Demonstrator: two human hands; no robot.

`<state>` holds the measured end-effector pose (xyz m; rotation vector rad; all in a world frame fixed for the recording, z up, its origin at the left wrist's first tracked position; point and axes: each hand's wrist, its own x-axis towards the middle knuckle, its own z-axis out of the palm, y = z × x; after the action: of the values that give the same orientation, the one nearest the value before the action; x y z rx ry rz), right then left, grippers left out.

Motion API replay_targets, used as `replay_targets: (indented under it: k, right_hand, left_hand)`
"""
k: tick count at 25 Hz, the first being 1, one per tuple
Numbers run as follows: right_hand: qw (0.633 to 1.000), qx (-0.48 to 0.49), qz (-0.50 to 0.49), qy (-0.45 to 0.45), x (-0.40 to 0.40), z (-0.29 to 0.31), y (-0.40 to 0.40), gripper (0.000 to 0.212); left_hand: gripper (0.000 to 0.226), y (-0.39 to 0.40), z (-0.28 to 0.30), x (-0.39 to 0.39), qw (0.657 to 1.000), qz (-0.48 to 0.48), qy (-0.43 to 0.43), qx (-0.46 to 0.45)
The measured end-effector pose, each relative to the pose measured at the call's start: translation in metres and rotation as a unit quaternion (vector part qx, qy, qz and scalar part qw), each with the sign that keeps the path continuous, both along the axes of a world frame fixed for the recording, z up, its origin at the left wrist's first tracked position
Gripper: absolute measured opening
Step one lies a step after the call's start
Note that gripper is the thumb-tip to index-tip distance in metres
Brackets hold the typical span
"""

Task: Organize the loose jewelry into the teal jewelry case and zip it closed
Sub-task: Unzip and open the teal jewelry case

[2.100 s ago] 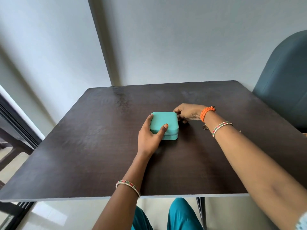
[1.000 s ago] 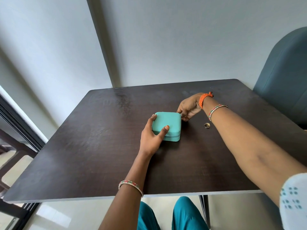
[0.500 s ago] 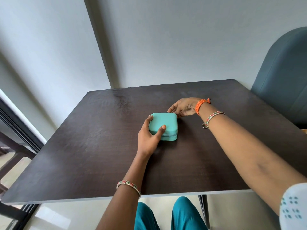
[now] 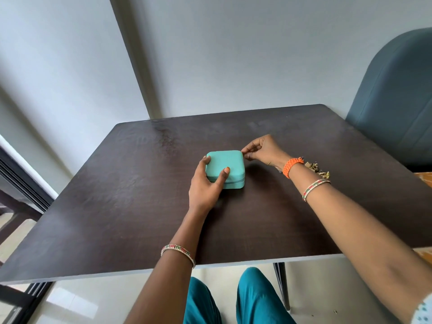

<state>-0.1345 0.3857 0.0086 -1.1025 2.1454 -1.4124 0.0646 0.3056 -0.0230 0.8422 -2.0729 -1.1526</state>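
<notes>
Dark table (image 4: 140,206) holds the teal case (image 4: 225,164). Left hand (image 4: 205,185) grips its seven o'clock corner. Right hand (image 4: 264,150) pinches something tiny at its one o'clock corner, likely the zipper pull.

A plain home room is showing: a dark wooden surface (image 4: 140,206) sitting against bare grey walls (image 4: 233,54), a padded blue chair (image 4: 397,101) standing beside it.

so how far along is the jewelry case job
Nothing looks packed yet: the teal case is shut and loose jewelry lies beyond the right wrist. In hand: the left hand grips the case while the right hand pinches at its far corner. Left: opening, filling, zipping.
</notes>
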Motion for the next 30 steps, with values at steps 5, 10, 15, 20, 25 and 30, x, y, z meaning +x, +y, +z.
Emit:
replay_targets:
  k: [5, 10, 15, 20, 25, 30]
  right_hand:
    - [0.997, -0.035, -0.074, 0.007, 0.016, -0.013, 0.021, 0.015]
    - [0.990, -0.054, -0.121, 0.049, 0.058, -0.029, 0.040, 0.014]
    - [0.974, -0.114, -0.188, 0.054, 0.102, -0.034, 0.055, 0.016]
    - [0.968, -0.130, -0.192, 0.101, 0.124, -0.025, 0.062, 0.017]
    - [0.971, -0.107, -0.099, 0.191, 0.137, -0.030, 0.047, 0.014]
    - [0.968, -0.027, -0.011, 0.249, 0.147, -0.033, 0.021, 0.017]
  left_hand:
    - [0.058, 0.006, 0.006, 0.002, 0.999, 0.012, -0.039, -0.005]
    - [0.057, 0.008, 0.007, 0.003, 0.998, 0.029, -0.056, -0.009]
    - [0.057, 0.018, 0.006, 0.007, 0.996, 0.047, -0.068, -0.046]
    - [0.058, 0.023, 0.010, 0.009, 0.990, 0.099, -0.060, -0.079]
    - [0.060, 0.017, 0.006, 0.008, 0.987, 0.132, -0.033, -0.084]
    - [0.039, 0.012, 0.004, 0.011, 0.987, 0.141, 0.008, -0.072]
